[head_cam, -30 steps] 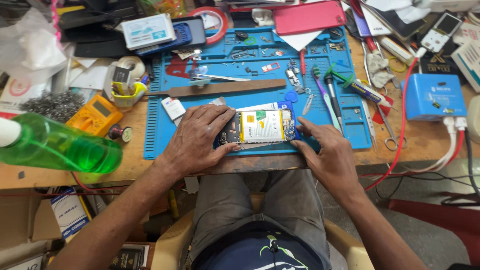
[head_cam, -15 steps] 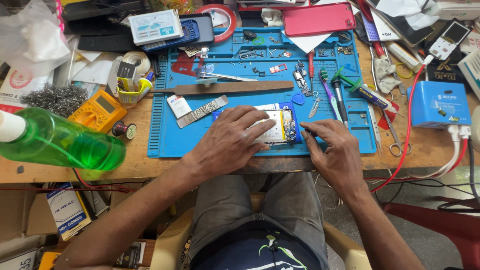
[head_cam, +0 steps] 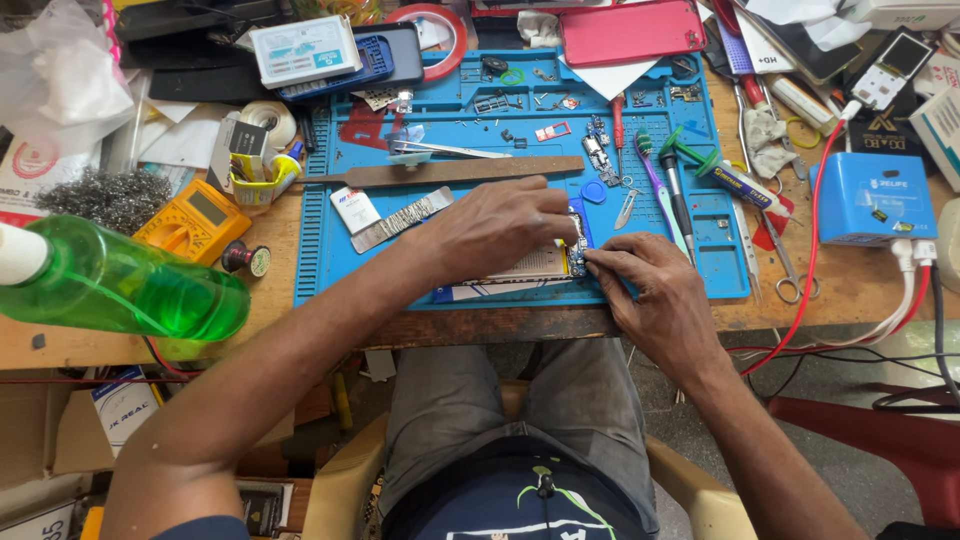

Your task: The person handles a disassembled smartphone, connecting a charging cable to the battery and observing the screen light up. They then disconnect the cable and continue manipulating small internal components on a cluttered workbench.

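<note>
An opened phone (head_cam: 560, 258) with its circuit board showing lies on the blue work mat (head_cam: 330, 250) near the table's front edge. My left hand (head_cam: 500, 230) lies flat over most of the phone and presses it down. My right hand (head_cam: 650, 290) touches the phone's right end, with its fingertips pinched at the board's edge. Whether those fingers grip a small part or tool is hidden. A long flat metal file (head_cam: 450, 172) lies across the mat just behind my left hand.
Screwdrivers (head_cam: 672, 190), tweezers and small screws lie on the mat's right and back. A green bottle (head_cam: 120, 285), a yellow multimeter (head_cam: 195, 220) and steel wool (head_cam: 105, 197) are at left. A blue box (head_cam: 870, 197) with cables stands right. A red phone cover (head_cam: 630, 30) lies behind.
My left hand has slid right and further over the phone, hiding most of it. My right hand has moved in from the phone's corner to its right end.
</note>
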